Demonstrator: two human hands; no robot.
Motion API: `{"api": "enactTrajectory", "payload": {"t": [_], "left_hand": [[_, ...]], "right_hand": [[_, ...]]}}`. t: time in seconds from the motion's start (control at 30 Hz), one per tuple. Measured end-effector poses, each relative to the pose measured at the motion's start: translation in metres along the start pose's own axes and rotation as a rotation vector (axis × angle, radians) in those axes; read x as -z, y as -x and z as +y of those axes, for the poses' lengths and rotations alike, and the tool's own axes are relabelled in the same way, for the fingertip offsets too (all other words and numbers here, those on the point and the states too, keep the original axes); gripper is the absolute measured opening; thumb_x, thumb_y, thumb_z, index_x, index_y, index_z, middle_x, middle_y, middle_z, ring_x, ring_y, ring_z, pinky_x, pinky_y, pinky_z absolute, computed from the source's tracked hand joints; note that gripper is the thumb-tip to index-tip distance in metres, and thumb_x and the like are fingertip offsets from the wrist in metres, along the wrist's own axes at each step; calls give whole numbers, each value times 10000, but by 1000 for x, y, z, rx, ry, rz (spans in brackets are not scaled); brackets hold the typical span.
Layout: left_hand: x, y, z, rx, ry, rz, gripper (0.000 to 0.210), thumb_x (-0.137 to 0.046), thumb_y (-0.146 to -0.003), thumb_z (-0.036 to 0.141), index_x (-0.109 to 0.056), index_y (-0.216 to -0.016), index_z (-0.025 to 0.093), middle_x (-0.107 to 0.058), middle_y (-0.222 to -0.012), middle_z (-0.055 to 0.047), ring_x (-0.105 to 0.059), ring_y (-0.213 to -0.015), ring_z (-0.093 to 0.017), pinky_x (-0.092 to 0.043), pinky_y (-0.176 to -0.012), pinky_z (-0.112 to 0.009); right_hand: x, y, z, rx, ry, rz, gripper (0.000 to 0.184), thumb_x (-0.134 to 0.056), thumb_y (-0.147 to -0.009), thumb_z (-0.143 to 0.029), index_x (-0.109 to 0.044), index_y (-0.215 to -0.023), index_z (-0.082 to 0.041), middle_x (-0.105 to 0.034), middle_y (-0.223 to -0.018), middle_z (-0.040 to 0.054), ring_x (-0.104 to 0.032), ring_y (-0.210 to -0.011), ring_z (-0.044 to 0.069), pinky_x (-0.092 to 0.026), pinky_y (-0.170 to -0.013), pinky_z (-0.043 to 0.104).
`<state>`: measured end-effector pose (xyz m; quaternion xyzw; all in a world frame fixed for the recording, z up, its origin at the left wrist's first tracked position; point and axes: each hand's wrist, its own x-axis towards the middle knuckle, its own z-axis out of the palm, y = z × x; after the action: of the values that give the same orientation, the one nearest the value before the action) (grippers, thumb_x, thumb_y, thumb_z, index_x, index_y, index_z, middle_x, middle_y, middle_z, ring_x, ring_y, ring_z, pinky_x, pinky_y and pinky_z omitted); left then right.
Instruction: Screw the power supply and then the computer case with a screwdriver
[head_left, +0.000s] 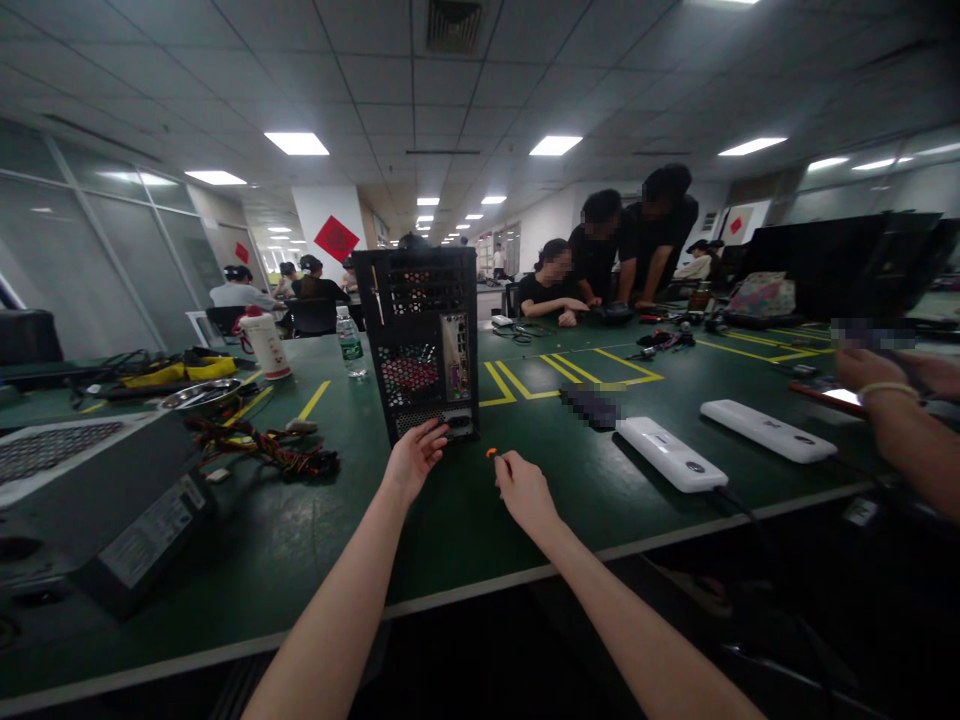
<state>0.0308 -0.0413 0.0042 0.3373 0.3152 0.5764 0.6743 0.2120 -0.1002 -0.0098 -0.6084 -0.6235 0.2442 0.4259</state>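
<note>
A black computer tower (pixel 431 320) stands upright on the green table, its rear side with vents and ports facing me. My left hand (pixel 411 460) is at its lower edge, fingers loosely stretched out by the power socket (pixel 456 422); whether the fingertips touch the case I cannot tell. Just right of the tower's base, my right hand (pixel 523 490) is closed in a pinch above the table. Out of its fingers sticks a small dark tool with an orange tip (pixel 491 453); most of it is hidden in the hand, so its kind is unclear.
A grey power supply unit (pixel 150 530) sits at the left, near bundled cables (pixel 277 445) and a metal dish (pixel 201 393). Behind are a water bottle (pixel 350 345) and a white tumbler (pixel 264 343). Two white devices (pixel 671 455) lie right; another person's hands (pixel 892 385) are beyond them.
</note>
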Motion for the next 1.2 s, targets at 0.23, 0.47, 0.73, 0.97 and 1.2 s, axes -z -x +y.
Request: {"api": "enactTrajectory", "payload": {"t": [0.23,0.47,0.73,0.97,1.2], "left_hand": [[-1,2,1,9,-4,15,355,-433,-777,243,-493,-1096,100,-525,-1164,-165,-586,-656,-95,-453,-526,-185],[-4,4,3,9,-1,25,352,-424,-779,233,-493,-1093,89,-542,-1138,-169,-586,-647,-97,-455,-527,-190],[-7,5,4,12,-1,35,346,-420,-785,240,-505,-1091,101,-559,-1110,-162,-590,-637,-97,-457,-522,-189],[-3,3,2,4,13,9,366,-445,-775,239,-490,-1110,100,-544,-1130,-165,-592,-652,-99,-459,-526,-189],[-4,4,3,8,12,35,359,-439,-778,238,-493,-1105,103,-564,-1098,-161,-593,-643,-101,-456,-524,-191]], "right_hand": [[-18,-12,-2,-270,-347,-60,182,-544,-710,-244,-429,-833,-177,-433,-487,-79,-413,-368,70,-272,-335,161],[-19,-14,-9,-339,-631,-143,160,-455,-768,-297,-463,-694,-155,-514,-568,-3,-483,-433,66,-330,-347,147],[-20,-13,-6,-275,-617,-64,113,-467,-725,-256,-485,-765,-152,-514,-606,10,-485,-445,86,-294,-317,157],[-17,-6,-7,-34,-386,237,273,-526,-637,-182,-422,-889,-184,-529,-831,27,-567,-670,137,-466,-563,251],[-9,9,-16,212,-148,362,171,-469,-729,-211,-504,-896,-203,-570,-936,37,-544,-875,174,-396,-806,324]]}}
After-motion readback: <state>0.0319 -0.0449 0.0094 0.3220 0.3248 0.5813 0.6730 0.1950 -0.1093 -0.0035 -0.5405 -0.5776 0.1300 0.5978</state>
